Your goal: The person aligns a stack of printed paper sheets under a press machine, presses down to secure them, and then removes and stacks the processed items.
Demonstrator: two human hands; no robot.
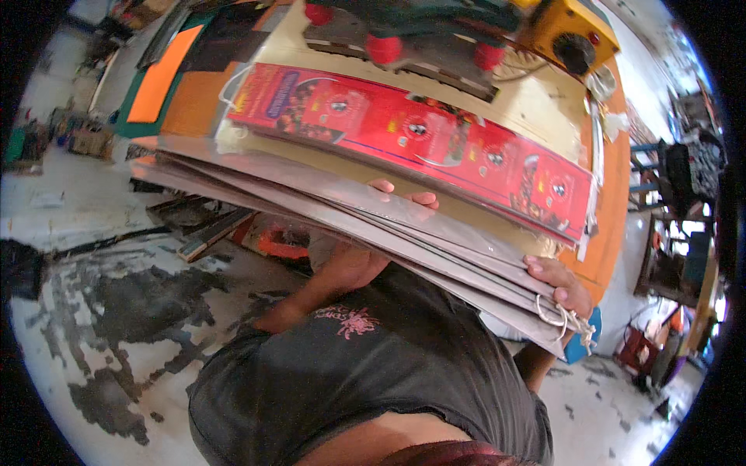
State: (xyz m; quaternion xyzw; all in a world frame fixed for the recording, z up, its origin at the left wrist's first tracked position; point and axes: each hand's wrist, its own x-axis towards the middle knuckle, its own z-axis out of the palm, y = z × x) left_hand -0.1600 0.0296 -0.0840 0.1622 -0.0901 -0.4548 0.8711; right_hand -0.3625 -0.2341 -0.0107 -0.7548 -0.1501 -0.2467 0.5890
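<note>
In the head view, your left hand's grip [353,264] is wrapping round the stack of pale boards [466,241] and your right hand's grip [561,283] is clasping its end by the white cord [553,314], all on your side of the red printed strip [466,151]. You are apparently gathering the stack, the next move likely calling for keeping its fanned layers together.

Print on the red strip [458,155] is too small and blurred to read, with yellow lettering [250,92] at its left end, a blue label panel [282,95] beside that and round white emblems [417,130] repeating along it, plus partial pink lettering [332,314] on the dark shirt [388,373].
</note>
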